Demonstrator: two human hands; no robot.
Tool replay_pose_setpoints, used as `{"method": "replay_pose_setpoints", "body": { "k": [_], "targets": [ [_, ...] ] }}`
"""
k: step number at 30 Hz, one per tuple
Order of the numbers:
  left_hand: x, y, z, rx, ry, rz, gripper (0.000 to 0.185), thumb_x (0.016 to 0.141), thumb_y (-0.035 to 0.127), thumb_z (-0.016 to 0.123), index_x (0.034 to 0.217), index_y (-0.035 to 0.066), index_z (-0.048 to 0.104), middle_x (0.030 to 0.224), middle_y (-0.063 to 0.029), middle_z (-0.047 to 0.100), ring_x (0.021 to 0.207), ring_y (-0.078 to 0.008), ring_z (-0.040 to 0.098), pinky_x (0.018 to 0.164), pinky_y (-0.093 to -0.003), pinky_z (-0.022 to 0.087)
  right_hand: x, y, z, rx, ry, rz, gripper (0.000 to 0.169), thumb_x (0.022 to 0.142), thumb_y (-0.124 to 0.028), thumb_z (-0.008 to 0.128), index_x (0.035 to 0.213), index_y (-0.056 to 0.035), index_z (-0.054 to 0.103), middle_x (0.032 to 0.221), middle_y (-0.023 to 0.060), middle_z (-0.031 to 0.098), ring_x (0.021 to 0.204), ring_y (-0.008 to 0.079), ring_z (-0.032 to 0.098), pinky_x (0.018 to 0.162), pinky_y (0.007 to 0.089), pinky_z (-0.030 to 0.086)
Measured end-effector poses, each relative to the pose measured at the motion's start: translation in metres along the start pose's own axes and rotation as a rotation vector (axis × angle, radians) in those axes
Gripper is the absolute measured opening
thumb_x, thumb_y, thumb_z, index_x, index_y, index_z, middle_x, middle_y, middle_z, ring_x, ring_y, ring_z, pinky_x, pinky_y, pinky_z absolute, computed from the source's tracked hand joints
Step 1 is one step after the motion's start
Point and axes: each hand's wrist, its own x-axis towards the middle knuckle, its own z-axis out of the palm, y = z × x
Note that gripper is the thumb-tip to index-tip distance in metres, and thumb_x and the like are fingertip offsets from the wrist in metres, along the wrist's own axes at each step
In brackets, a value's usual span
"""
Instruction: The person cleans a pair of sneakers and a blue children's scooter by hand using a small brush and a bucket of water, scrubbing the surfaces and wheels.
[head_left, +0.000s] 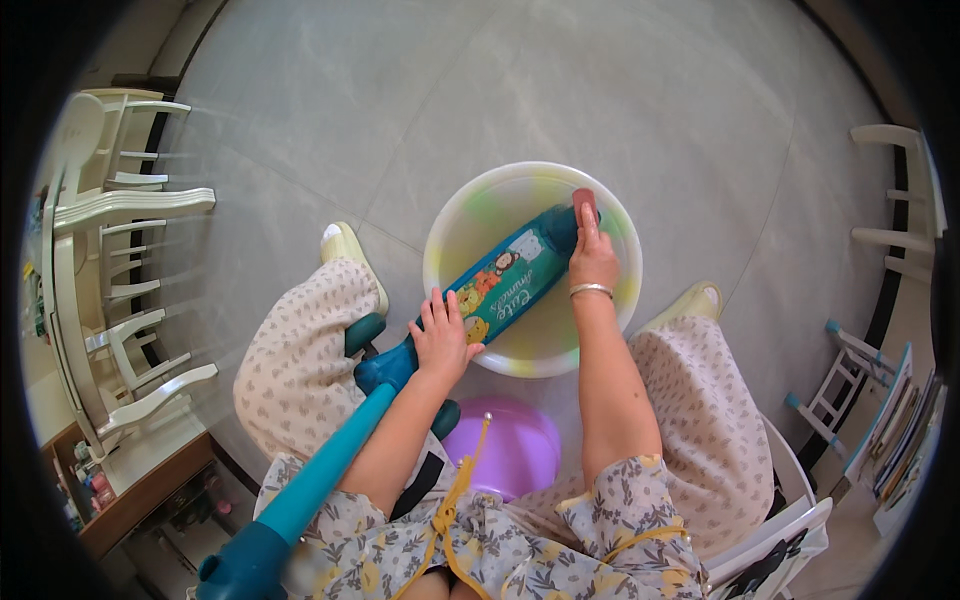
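A teal child's scooter lies diagonally across me, its printed deck (501, 285) resting over a white plastic basin (448, 225) with green and yellow patches. Cartoon animals and writing cover the deck. My left hand (442, 341) lies on the deck's near end, fingers spread over its edge, holding it steady against the basin rim. Between the fingers of my right hand (596, 259) is a small pinkish-red block, perhaps a brush (584, 206), pressed to the far end of the deck. The teal steering column (330, 465) runs down past my left forearm. Dark green wheels (365, 334) sit by my left knee.
A purple plastic stool or basin (510, 442) stands between my legs. White chairs (135, 210) line the left side. On the right are a small white frame (832, 390) and a stack of books or papers (900, 435). Grey tiled floor (570, 82) stretches ahead.
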Motion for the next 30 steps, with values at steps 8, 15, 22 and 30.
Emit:
{"method": "replay_pose_setpoints", "body": {
  "k": [8,15,22,30],
  "targets": [
    [0.017,0.031,-0.016,-0.006,-0.147,-0.069,0.104,0.061,0.035,0.079,0.141,0.010,0.017,0.145,-0.0151,0.013,0.131,-0.0404,0.019,0.093,-0.0639,0.030,-0.067,-0.020,0.015,0.021,-0.121,0.106,0.051,0.086,-0.021,0.052,0.131,-0.0411,0.037,0.073,0.0066,0.052,0.053,0.0315,0.056,0.049,0.0434,0.048],
    [0.022,0.034,-0.021,0.052,-0.170,0.017,0.106,0.061,0.033,0.079,0.142,0.032,0.011,0.147,-0.0162,0.006,0.127,-0.0497,0.018,0.084,-0.0710,0.031,-0.023,-0.007,-0.002,0.144,-0.039,0.082,0.041,0.088,-0.023,0.050,0.128,-0.0341,0.044,0.076,0.0106,0.057,0.066,0.0316,0.059,0.058,0.0430,0.048],
    [0.035,0.041,-0.029,0.133,-0.247,0.030,0.112,0.057,0.036,0.081,0.143,0.028,0.009,0.145,-0.0202,0.013,0.121,-0.0506,0.029,0.079,-0.0636,0.041,-0.026,0.002,0.003,0.178,-0.047,0.156,0.040,0.089,-0.020,0.049,0.128,-0.0302,0.046,0.080,0.0120,0.061,0.068,0.0323,0.059,0.060,0.0426,0.048],
    [0.035,0.039,-0.018,0.161,-0.143,0.073,0.118,0.049,0.037,0.084,0.142,0.027,0.011,0.141,-0.0222,0.021,0.114,-0.0502,0.037,0.073,-0.0598,0.045,-0.012,-0.005,0.003,0.357,0.026,0.243,0.041,0.088,-0.015,0.050,0.129,-0.0211,0.047,0.089,0.0189,0.063,0.077,0.0365,0.060,0.068,0.0421,0.048]
  ]
}}
